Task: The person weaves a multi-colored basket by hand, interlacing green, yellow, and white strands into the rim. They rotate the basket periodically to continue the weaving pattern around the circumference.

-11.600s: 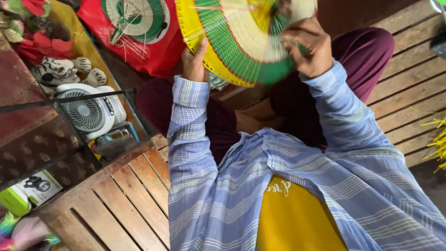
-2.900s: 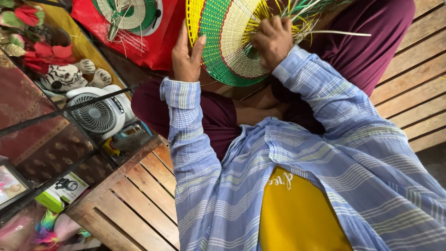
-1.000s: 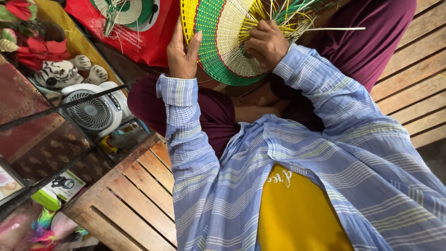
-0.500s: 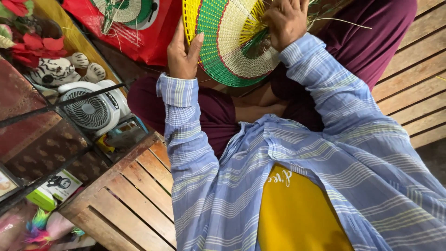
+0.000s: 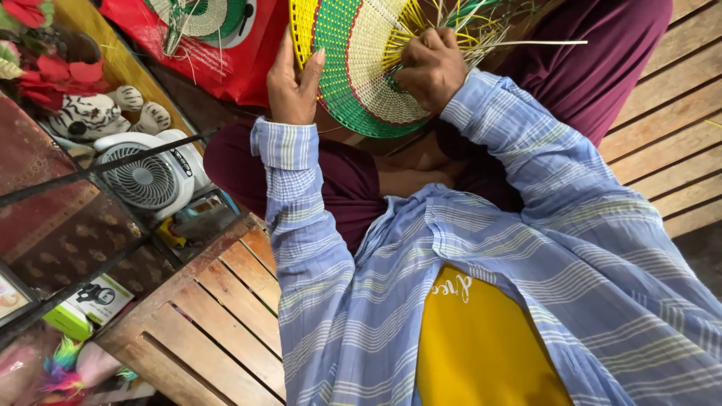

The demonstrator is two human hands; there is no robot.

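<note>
1. Head view: the wooden slat platform (image 5: 226, 316) lies below and to either side of the woven disc (image 5: 353, 68). It has not changed over the last seconds.
2. The woven disc, banded yellow, green and cream, is held up at the top of the frame above the person's lap. It has tipped a little since half a second ago, with loose strands (image 5: 526, 43) sticking out from its right edge.
3. The right hand (image 5: 430, 68) has dropped from the disc's upper rim back onto its cream middle. Its fingers are curled tight, pinching strands there, so the weaving is at the unfinished side.
4. The left hand (image 5: 295, 83) stays on the disc's left rim, fingers straight behind it and thumb pressed on the front, steadying it.
5. The white fan (image 5: 147, 180) sits well left of and below the disc.
</note>
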